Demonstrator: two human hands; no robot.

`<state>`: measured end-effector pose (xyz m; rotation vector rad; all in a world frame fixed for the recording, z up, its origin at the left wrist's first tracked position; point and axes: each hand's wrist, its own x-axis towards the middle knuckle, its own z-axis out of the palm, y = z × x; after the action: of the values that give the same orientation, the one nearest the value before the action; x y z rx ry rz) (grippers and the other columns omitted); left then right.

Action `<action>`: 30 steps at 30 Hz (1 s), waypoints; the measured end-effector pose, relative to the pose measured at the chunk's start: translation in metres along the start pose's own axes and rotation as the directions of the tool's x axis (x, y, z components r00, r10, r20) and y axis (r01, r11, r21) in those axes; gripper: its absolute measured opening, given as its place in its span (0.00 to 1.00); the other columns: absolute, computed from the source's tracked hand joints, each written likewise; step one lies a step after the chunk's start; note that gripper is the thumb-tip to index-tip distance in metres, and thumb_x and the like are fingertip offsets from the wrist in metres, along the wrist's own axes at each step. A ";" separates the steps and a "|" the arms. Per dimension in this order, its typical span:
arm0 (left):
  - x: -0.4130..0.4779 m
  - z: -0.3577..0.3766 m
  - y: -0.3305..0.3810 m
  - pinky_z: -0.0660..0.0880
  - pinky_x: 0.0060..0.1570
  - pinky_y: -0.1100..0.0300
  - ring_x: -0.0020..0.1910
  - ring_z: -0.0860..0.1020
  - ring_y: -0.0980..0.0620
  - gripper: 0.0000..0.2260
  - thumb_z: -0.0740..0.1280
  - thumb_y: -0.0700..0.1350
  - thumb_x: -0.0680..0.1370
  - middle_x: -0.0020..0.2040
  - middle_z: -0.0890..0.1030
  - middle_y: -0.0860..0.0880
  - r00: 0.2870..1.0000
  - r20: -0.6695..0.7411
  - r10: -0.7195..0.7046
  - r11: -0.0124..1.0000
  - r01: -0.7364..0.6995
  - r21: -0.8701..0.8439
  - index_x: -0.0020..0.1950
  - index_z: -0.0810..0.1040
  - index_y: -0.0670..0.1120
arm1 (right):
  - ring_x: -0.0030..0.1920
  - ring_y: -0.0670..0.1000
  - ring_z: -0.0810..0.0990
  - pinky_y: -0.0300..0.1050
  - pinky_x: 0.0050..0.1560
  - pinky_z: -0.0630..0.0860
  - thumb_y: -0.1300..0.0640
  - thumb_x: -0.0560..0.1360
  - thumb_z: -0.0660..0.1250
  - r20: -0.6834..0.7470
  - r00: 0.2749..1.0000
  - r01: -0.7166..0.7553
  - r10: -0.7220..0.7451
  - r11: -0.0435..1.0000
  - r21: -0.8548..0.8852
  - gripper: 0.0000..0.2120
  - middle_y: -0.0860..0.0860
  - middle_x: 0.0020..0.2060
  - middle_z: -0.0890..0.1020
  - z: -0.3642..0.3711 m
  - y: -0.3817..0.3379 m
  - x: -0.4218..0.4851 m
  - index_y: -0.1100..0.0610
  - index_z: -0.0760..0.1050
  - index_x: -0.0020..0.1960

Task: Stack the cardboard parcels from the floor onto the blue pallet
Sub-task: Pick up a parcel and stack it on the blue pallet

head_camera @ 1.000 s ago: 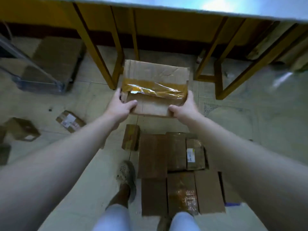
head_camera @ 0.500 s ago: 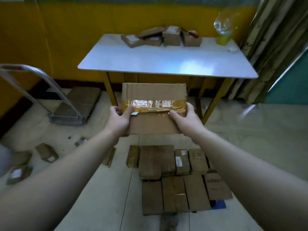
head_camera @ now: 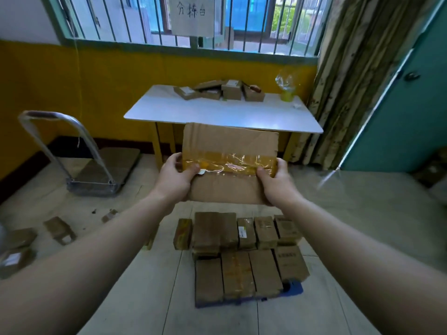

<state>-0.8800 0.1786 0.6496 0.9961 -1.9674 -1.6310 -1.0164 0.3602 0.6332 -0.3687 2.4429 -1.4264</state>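
Big taped parcel (head_camera: pixel 229 141) is up in the air over the far end of the blue pallet (head_camera: pixel 294 288), with my left grip (head_camera: pixel 177 176) and right grip (head_camera: pixel 278 182) each clamped on a side edge, thumbs on the tape. Pallet's nearly covered with small parcels (head_camera: pixel 242 262) and their tops look uneven, so my worry is this wide one landing wobbly and tipping, or shoving a small one off the edge. Tape looks slick under my thumbs too. One box (head_camera: pixel 182 234) stands on the floor just left of the pallet, loose ones (head_camera: pixel 59 229) well left of it, a trolley (head_camera: pixel 96 170) further back-left, and the bench (head_camera: pixel 217 112) beyond the pallet's far end.
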 end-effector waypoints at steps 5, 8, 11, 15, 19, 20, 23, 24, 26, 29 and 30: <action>-0.037 0.048 -0.005 0.77 0.32 0.54 0.55 0.74 0.46 0.26 0.66 0.50 0.77 0.67 0.68 0.48 0.999 0.043 -0.009 1.000 0.007 0.029 0.72 0.60 0.53 | 0.47 0.50 0.75 0.49 0.44 0.75 0.44 0.79 0.60 0.018 1.000 -0.018 0.018 1.000 -0.014 0.26 0.50 0.57 0.73 -0.053 0.036 -0.022 0.46 0.55 0.73; -0.054 0.099 -0.008 0.79 0.34 0.52 0.53 0.75 0.47 0.26 0.66 0.51 0.77 0.65 0.70 0.48 0.995 0.097 -0.021 0.999 0.016 0.052 0.72 0.60 0.53 | 0.48 0.52 0.76 0.54 0.47 0.78 0.44 0.79 0.59 0.029 0.998 -0.057 0.058 0.998 -0.027 0.25 0.51 0.58 0.74 -0.099 0.070 -0.029 0.45 0.55 0.73; -0.072 0.161 -0.008 0.77 0.33 0.56 0.53 0.75 0.47 0.26 0.65 0.51 0.77 0.66 0.70 0.47 0.989 0.150 -0.021 0.996 0.008 0.089 0.72 0.60 0.53 | 0.52 0.57 0.77 0.60 0.50 0.79 0.42 0.79 0.59 0.038 0.992 -0.120 0.124 0.988 -0.095 0.28 0.50 0.56 0.73 -0.153 0.103 -0.029 0.44 0.52 0.74; -0.092 0.237 -0.013 0.74 0.31 0.63 0.48 0.76 0.54 0.24 0.64 0.53 0.78 0.60 0.73 0.51 0.971 0.228 -0.064 0.994 0.041 0.101 0.72 0.61 0.52 | 0.46 0.54 0.78 0.53 0.40 0.82 0.42 0.79 0.59 0.027 0.983 -0.174 0.180 0.974 -0.142 0.27 0.49 0.52 0.75 -0.218 0.151 -0.025 0.44 0.54 0.74; -0.100 0.288 -0.022 0.72 0.30 0.66 0.44 0.75 0.58 0.25 0.63 0.53 0.78 0.58 0.74 0.53 0.961 0.248 -0.126 0.985 0.093 0.144 0.73 0.61 0.52 | 0.47 0.54 0.77 0.47 0.34 0.79 0.43 0.78 0.60 0.003 0.975 -0.219 0.223 0.961 -0.171 0.25 0.51 0.56 0.75 -0.251 0.187 -0.016 0.46 0.58 0.73; -0.100 0.295 -0.025 0.72 0.31 0.66 0.45 0.75 0.58 0.25 0.63 0.53 0.78 0.61 0.74 0.51 0.959 0.247 -0.142 0.982 0.105 0.157 0.74 0.61 0.52 | 0.48 0.54 0.77 0.46 0.33 0.78 0.44 0.78 0.60 0.010 0.971 -0.232 0.238 0.955 -0.184 0.26 0.51 0.57 0.75 -0.254 0.194 -0.013 0.47 0.58 0.73; -0.092 0.311 -0.036 0.73 0.34 0.62 0.50 0.76 0.53 0.26 0.63 0.54 0.78 0.66 0.73 0.49 0.948 0.253 -0.195 0.963 0.136 0.231 0.75 0.59 0.53 | 0.52 0.55 0.76 0.46 0.33 0.77 0.45 0.79 0.61 0.030 0.963 -0.254 0.266 0.943 -0.216 0.27 0.52 0.58 0.74 -0.255 0.213 0.002 0.48 0.57 0.74; -0.088 0.315 -0.040 0.74 0.34 0.61 0.50 0.76 0.52 0.26 0.63 0.54 0.78 0.65 0.73 0.49 0.944 0.255 -0.212 0.958 0.149 0.244 0.74 0.59 0.54 | 0.52 0.55 0.76 0.48 0.36 0.78 0.45 0.79 0.61 0.031 0.963 -0.255 0.269 0.939 -0.228 0.27 0.52 0.59 0.74 -0.254 0.218 0.008 0.48 0.57 0.74; -0.075 0.322 -0.052 0.78 0.39 0.56 0.50 0.76 0.51 0.26 0.64 0.53 0.78 0.63 0.73 0.48 0.934 0.259 -0.248 0.953 0.186 0.241 0.73 0.58 0.56 | 0.53 0.56 0.77 0.52 0.47 0.79 0.47 0.78 0.62 0.030 0.960 -0.261 0.278 0.930 -0.259 0.27 0.52 0.60 0.75 -0.248 0.229 0.022 0.49 0.58 0.74; -0.051 0.335 -0.077 0.79 0.50 0.46 0.52 0.76 0.49 0.26 0.65 0.52 0.78 0.61 0.73 0.48 0.900 0.286 -0.328 0.936 0.268 0.230 0.73 0.59 0.55 | 0.56 0.56 0.77 0.55 0.55 0.77 0.48 0.78 0.63 0.037 0.944 -0.302 0.327 0.907 -0.293 0.27 0.53 0.62 0.75 -0.234 0.248 0.044 0.50 0.59 0.73; -0.043 0.340 -0.087 0.79 0.49 0.45 0.51 0.76 0.49 0.26 0.65 0.51 0.78 0.59 0.73 0.49 0.885 0.295 -0.360 0.927 0.304 0.218 0.73 0.59 0.55 | 0.56 0.56 0.76 0.56 0.55 0.77 0.49 0.77 0.63 0.046 0.938 -0.314 0.343 0.900 -0.302 0.27 0.52 0.62 0.75 -0.230 0.256 0.052 0.50 0.60 0.73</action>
<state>-1.0637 0.4356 0.4897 1.2515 -2.2824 -1.9510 -1.1692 0.6479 0.5108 -0.0729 2.4874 -0.8920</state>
